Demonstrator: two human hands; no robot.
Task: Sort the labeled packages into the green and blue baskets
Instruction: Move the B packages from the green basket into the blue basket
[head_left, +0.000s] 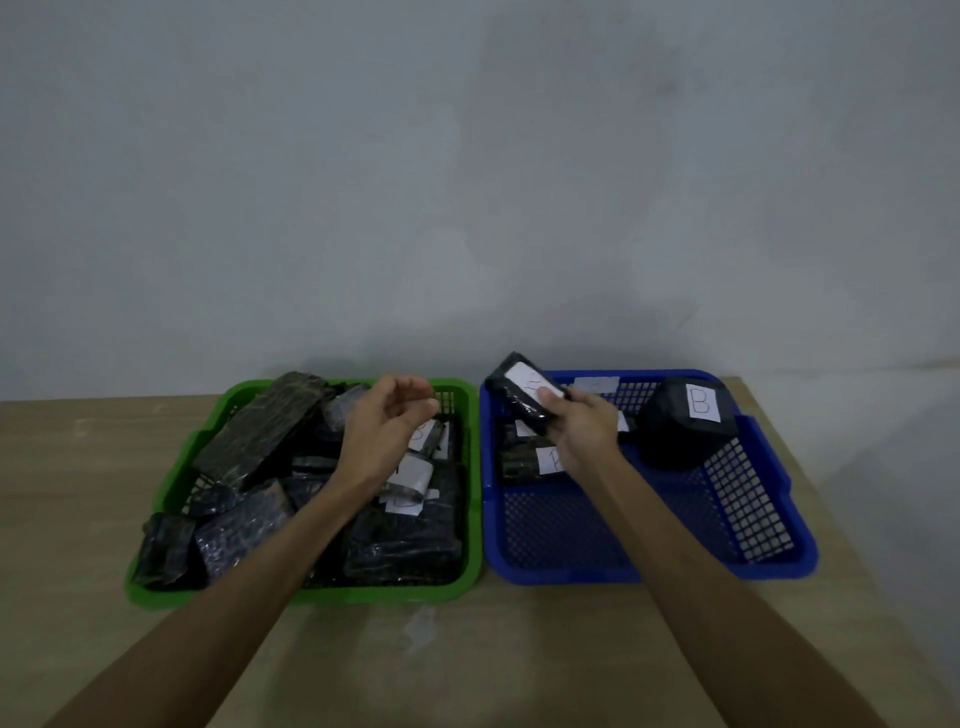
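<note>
A green basket (171, 483) on the left is heaped with several black wrapped packages (260, 436), some showing white labels. My left hand (387, 426) hovers over its far right part, fingers loosely curled, holding nothing. The blue basket (649, 566) on the right holds a large black package marked B (685, 426) at the back right and a few small labeled ones (524, 462) at the back left. My right hand (582, 426) grips a small black package with a white label (527, 392), raised over the blue basket's back left corner.
Both baskets stand side by side on a light wooden table (467, 654) against a grey wall (467, 182). The table's right edge runs close beside the blue basket. The blue basket's front half shows bare mesh.
</note>
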